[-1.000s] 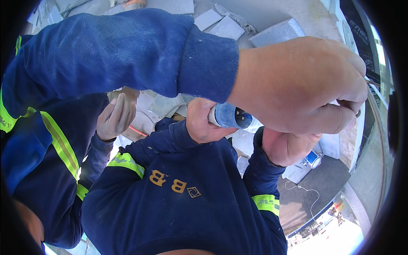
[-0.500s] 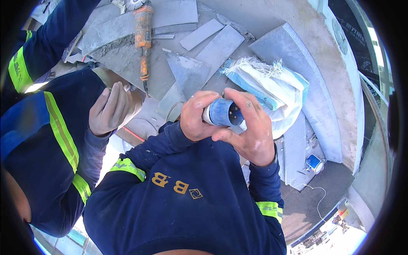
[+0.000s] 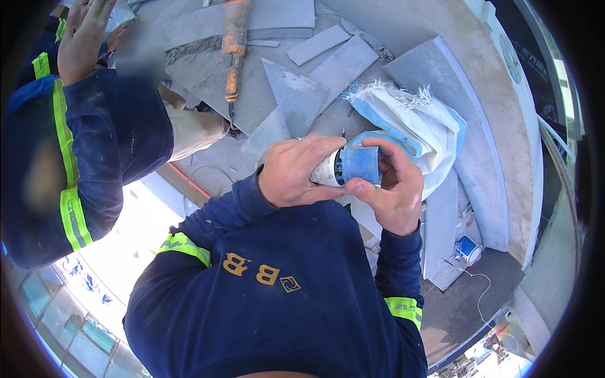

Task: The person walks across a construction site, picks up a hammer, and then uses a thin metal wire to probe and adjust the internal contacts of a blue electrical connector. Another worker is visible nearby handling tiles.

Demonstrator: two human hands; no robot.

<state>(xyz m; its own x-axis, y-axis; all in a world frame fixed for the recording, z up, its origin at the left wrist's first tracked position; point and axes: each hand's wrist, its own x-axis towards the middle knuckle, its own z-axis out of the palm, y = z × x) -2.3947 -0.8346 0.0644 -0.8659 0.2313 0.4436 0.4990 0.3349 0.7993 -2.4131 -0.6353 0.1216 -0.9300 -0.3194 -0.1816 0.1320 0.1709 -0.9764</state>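
Note:
An industrial plug with a blue front shell (image 3: pixel 360 165) and a white rear body (image 3: pixel 325 171) lies sideways between my two hands, in front of my chest. Between the two parts, a dark gap runs round the plug. My left hand (image 3: pixel 287 171) is wrapped over the white body. My right hand (image 3: pixel 401 192) grips the blue shell at its outer end, thumb in front and fingers behind. The plug's pins are turned out of sight.
A co-worker (image 3: pixel 94 138) is close on my left, hands raised. Beyond lie an orange power tool (image 3: pixel 235 31) and grey slabs (image 3: pixel 293 94). A white woven sack (image 3: pixel 438 135) sits past my right hand, beside a curved slab (image 3: pixel 460 113). A small blue-and-white container (image 3: pixel 467 250) stands right.
The plug has turned so its open end faces right, and the dark gap between blue and white parts now shows. My right hand has closed round the shell. The co-worker's hand has risen.

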